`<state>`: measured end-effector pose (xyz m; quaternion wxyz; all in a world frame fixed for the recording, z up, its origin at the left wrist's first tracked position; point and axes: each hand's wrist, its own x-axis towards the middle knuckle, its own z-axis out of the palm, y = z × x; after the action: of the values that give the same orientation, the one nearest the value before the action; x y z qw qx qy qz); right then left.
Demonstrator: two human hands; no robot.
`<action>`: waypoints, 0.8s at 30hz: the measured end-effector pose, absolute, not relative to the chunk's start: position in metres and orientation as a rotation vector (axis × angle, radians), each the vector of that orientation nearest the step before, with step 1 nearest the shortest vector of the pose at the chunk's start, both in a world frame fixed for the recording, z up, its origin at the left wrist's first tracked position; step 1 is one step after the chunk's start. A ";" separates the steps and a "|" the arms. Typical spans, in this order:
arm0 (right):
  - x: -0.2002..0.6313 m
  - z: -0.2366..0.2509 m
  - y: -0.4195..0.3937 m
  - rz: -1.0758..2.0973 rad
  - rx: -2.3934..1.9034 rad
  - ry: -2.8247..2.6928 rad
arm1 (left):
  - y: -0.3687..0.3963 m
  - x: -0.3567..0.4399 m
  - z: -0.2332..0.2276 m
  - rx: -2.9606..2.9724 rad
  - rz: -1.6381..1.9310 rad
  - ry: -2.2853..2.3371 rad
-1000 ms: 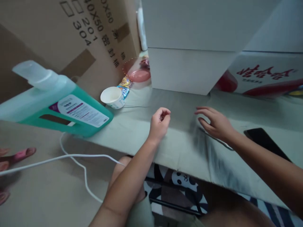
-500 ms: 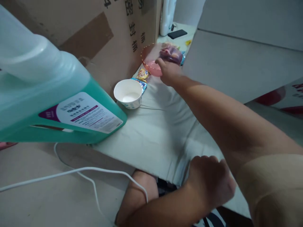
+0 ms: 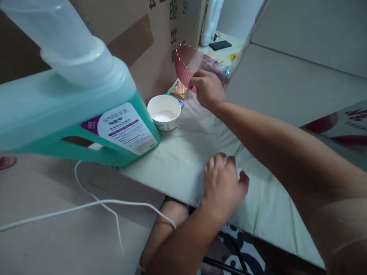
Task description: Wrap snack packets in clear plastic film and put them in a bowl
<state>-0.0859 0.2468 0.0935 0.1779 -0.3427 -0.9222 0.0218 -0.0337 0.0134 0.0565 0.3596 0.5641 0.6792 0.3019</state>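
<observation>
My right hand (image 3: 207, 89) reaches far across the pale cloth-covered surface (image 3: 183, 160) and grips the rim of a pink translucent bowl (image 3: 186, 63), which is lifted and tipped on its side. Behind the bowl lies a clear bag of wrapped snacks (image 3: 215, 67). My left hand (image 3: 223, 183) rests palm down on the cloth near the front edge, fingers spread, holding nothing. A white paper cup (image 3: 164, 112) stands upright just left of my right hand.
A big green detergent jug (image 3: 71, 110) stands at the left corner of the surface. A tall cardboard box (image 3: 143, 34) rises behind it, and a grey box (image 3: 292, 76) on the right. A white cable (image 3: 94, 202) trails over the floor. A dark phone (image 3: 220, 45) lies far back.
My right hand reached from the cloth to the pink bowl, took its rim and lifted and tilted it. My left hand opened from a fist and laid flat on the cloth.
</observation>
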 end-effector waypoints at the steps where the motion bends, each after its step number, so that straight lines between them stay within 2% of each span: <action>1: -0.088 0.097 0.239 0.085 -0.973 -2.593 | 0.014 -0.040 0.057 1.394 0.876 1.814; 8: -0.105 0.105 0.204 0.249 -0.973 -2.669 | 0.015 -0.062 0.049 1.241 1.517 1.962; 17: -0.123 0.099 0.192 0.288 -1.290 -2.695 | 0.017 -0.063 0.048 1.264 1.672 1.857; 21: -0.123 0.098 0.187 0.205 -1.368 -2.696 | 0.020 -0.066 0.047 1.279 1.737 1.834; 24: -0.116 0.101 0.193 0.131 -1.383 -2.604 | 0.019 -0.070 0.050 1.335 1.935 1.787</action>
<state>-0.1162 0.1927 0.1008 0.0948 -0.4663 -0.8784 0.0443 -0.0704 0.0187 0.0497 0.0943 0.4500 0.6026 0.6523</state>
